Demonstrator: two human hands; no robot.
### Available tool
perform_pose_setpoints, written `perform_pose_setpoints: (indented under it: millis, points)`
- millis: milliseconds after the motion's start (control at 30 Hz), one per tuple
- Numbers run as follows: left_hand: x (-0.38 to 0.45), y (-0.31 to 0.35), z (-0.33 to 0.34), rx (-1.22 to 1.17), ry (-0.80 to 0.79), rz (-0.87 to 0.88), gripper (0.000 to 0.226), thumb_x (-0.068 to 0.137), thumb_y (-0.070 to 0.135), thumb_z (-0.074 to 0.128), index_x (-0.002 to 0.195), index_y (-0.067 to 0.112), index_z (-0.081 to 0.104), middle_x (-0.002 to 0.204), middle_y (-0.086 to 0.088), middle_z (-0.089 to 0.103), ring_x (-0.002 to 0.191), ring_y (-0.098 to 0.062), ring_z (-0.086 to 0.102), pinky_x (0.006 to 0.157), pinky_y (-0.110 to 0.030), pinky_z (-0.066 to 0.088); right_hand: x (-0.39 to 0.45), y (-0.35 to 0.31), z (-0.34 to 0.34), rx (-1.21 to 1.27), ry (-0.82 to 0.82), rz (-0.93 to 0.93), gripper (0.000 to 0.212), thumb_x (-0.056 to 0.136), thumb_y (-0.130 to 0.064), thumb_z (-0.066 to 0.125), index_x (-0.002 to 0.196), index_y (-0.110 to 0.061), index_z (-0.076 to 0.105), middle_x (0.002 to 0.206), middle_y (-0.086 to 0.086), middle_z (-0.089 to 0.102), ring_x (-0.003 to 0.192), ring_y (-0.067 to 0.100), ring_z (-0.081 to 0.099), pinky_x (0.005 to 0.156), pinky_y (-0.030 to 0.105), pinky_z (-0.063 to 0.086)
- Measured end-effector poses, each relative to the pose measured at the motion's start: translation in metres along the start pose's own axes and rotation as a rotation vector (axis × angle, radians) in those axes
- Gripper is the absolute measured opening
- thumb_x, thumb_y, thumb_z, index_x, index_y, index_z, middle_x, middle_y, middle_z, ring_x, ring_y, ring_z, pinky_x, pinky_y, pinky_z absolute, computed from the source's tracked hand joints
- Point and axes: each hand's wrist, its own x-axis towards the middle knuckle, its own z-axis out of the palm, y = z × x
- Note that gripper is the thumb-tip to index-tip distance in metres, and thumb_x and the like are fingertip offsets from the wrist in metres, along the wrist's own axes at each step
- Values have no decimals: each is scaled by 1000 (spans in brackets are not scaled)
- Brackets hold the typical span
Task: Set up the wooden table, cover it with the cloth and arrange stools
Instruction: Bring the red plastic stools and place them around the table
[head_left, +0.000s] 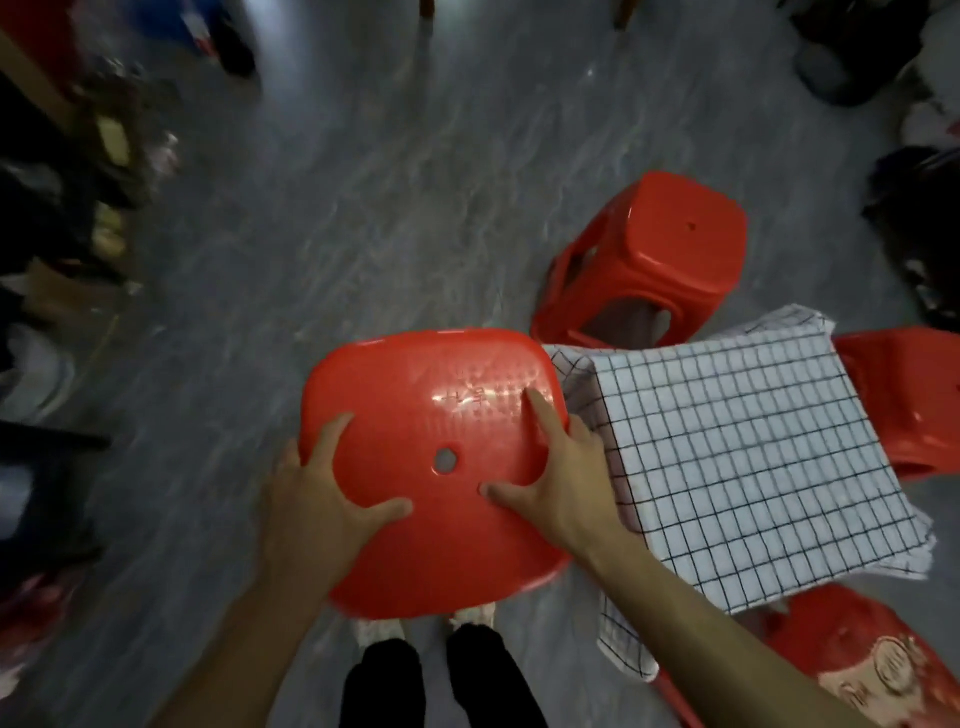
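Observation:
I hold a red plastic stool (431, 410) by its seat, above the grey floor and just left of the table. My left hand (317, 499) grips the seat's left edge, thumb on top. My right hand (550, 467) grips the right edge, thumb and forefinger spread over the seat. The table is hidden under a white cloth with a dark grid (737, 457), which drapes over its sides. Another red stool (649, 260) stands beyond the table, one (904, 400) at its right side, one (857, 654) at its near side.
My feet in white shoes (426, 621) are below the held stool. Dark bags and cluttered objects (62, 208) line the left side, and more dark things (914, 218) sit at the right. Grey floor (389, 182) stretches ahead.

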Motion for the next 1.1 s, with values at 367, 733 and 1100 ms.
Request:
perform_pose_setpoints:
  millis: [367, 733, 1100]
  points:
    - [101, -73, 143, -8, -90, 51, 110, 45, 54, 90, 139, 43, 35, 127, -10, 49, 115, -32, 50, 94, -49, 48, 100, 86, 126, 28, -40, 75, 120, 57, -52, 87, 151, -47, 13, 135, 7, 46, 122, 27, 44, 105, 48, 41]
    - [121, -63, 203, 43, -127, 5, 112, 45, 48, 93, 139, 40, 32, 127, -17, 46, 117, -37, 46, 99, -49, 43, 134, 129, 146, 77, -79, 148, 120, 50, -50, 91, 147, -49, 20, 133, 5, 51, 122, 27, 48, 103, 50, 45]
    - [119, -52, 216, 1, -161, -42, 111, 47, 39, 96, 139, 37, 33, 127, -20, 41, 116, -39, 46, 96, -50, 44, 137, 137, 144, 65, -83, 182, 115, 61, -45, 89, 147, -51, 13, 146, 10, 34, 133, 31, 36, 106, 56, 39]
